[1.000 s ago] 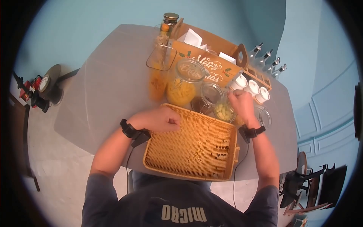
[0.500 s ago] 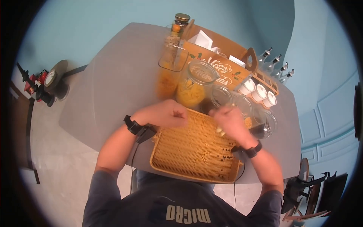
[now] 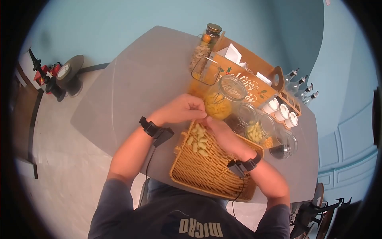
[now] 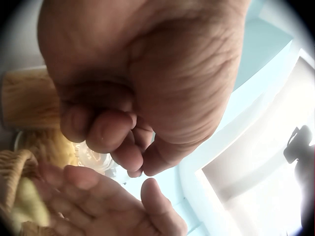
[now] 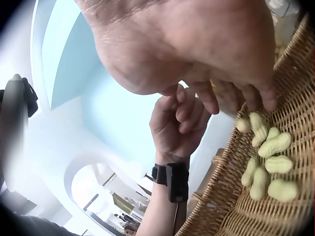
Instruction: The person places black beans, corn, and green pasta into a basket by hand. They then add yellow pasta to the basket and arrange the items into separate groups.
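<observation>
A wicker basket [image 3: 211, 159] holds several pale green peanut-shaped pieces [image 3: 197, 140] in its far left corner; the right wrist view shows those pieces [image 5: 278, 164] closer. My left hand [image 3: 181, 109] hangs beyond that corner, its fingers curled and thumb tip against a fingertip. Nothing shows between them in the left wrist view of the hand [image 4: 142, 88]. Beside it, my right hand [image 3: 225, 135] reaches over the basket's far edge, fingertips close to the left hand. The right wrist view has its fingers loosely extended, the palm [image 5: 197, 44] holding nothing visible.
Beyond the basket stand a jar of yellow pasta [image 3: 218, 105], a jar of green pieces [image 3: 254, 132] and an open jar with dark contents [image 3: 280, 150]. Behind are a wooden crate [image 3: 238, 75], white-lidded cups [image 3: 282, 112] and glass bottles [image 3: 306, 93].
My right hand has come leftward from the jars to beside my left hand. Green pieces now lie in the basket's far left corner. The head view has shifted.
</observation>
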`<state>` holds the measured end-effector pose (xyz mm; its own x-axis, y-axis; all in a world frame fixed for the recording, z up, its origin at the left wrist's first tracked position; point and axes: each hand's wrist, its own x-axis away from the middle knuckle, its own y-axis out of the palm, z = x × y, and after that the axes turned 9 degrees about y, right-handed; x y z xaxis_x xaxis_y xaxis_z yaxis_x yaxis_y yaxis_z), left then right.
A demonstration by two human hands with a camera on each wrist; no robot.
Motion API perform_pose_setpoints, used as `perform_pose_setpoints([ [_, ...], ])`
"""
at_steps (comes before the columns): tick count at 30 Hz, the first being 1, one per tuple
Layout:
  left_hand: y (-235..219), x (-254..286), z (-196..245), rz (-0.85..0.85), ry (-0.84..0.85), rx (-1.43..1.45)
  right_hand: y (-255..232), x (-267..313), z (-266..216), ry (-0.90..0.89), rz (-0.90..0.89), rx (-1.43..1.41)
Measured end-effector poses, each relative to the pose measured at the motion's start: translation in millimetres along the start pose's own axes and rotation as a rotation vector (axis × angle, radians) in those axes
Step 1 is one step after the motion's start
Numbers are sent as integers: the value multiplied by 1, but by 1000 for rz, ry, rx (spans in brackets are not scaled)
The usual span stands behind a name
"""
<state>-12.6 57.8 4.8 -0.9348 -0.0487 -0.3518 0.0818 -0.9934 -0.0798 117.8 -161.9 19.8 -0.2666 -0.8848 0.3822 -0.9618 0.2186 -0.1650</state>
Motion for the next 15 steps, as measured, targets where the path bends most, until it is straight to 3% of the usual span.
perform_pose_setpoints([
  [3, 0, 0, -10, -15, 34, -12, -6, 13, -17, -73, 8, 13],
  [6, 0, -1, -4, -23, 12, -32, -15, 35, -27, -70, -60, 609],
  [9, 3, -1, -2, -18, -2, -37, 13, 49, -44, 141, -441, 935],
  [12, 6, -2, -3, -20, -17, -103, 29, 58, -4, -241, -345, 943],
  [13, 6, -2, -3, -27, -10, -128, 31, 60, 5, -493, -121, 909],
  [15, 6, -2, -3, -35, -10, -150, 17, 65, 6, -492, -53, 941],
])
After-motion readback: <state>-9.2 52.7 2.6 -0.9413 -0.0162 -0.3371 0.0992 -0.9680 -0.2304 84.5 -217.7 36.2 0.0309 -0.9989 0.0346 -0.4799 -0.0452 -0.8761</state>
